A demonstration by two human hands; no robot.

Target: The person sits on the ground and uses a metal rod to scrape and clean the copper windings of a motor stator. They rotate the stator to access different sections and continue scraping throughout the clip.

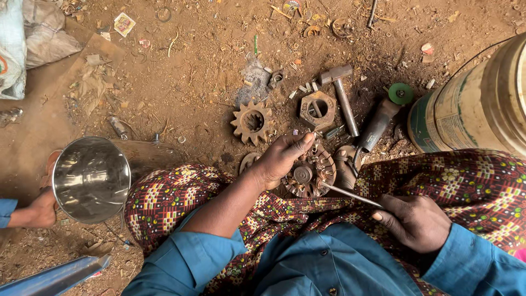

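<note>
Left hand [282,159] grips the rusty round part [309,174], hiding its rim; right hand [413,222] clasps a thin rod [350,194]

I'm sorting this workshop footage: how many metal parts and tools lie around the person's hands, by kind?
Toothed gears: 1, rusty gear
Hex parts: 1, hex part
Round slotted parts: 1, under the left hand, slotted part
Hammers: 1, hammer
Grinders: 1, grinder
Rods: 1, in the right hand, rod
Total: 6

Drum [482,104] cut off at right edge; co-worker's hand [41,211] mostly out of frame left.
</note>
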